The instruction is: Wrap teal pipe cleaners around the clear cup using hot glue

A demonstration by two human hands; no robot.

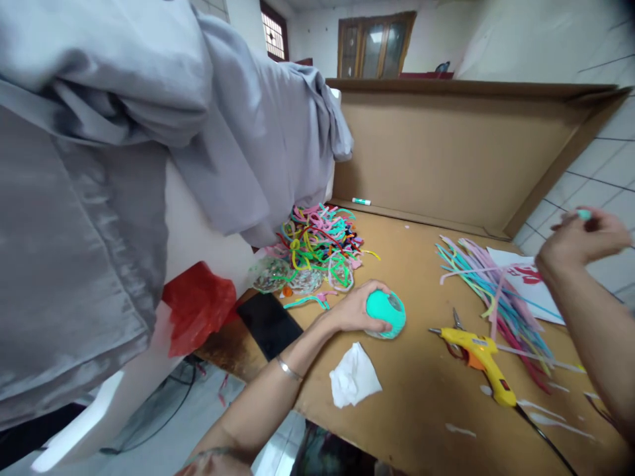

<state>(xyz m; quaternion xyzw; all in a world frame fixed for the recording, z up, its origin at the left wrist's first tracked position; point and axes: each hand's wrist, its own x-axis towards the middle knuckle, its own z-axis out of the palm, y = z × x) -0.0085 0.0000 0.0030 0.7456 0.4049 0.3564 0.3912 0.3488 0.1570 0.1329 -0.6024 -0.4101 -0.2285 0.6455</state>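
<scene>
My left hand [361, 308] is wrapped round a rounded turquoise object [383, 313] with a clear, glassy patch on its upper right, held on the cardboard-covered table. Raised off to the right, my right hand [585, 235] has its fingers closed on a small turquoise piece [584, 214]; its exact kind is too small to make out. A yellow hot glue gun [481, 357] lies on its side between my two arms. Just below my left hand sits a crumpled white tissue [355, 375].
Bundled pipe cleaners [501, 297] lie beyond the glue gun, next to a white sheet with red marks [533, 281]. A tangled pipe cleaner heap [322, 238], clear round containers [270, 274] and a black phone [269, 324] are at left. A cardboard wall [426, 152] stands behind; grey cloth [258, 132] hangs left.
</scene>
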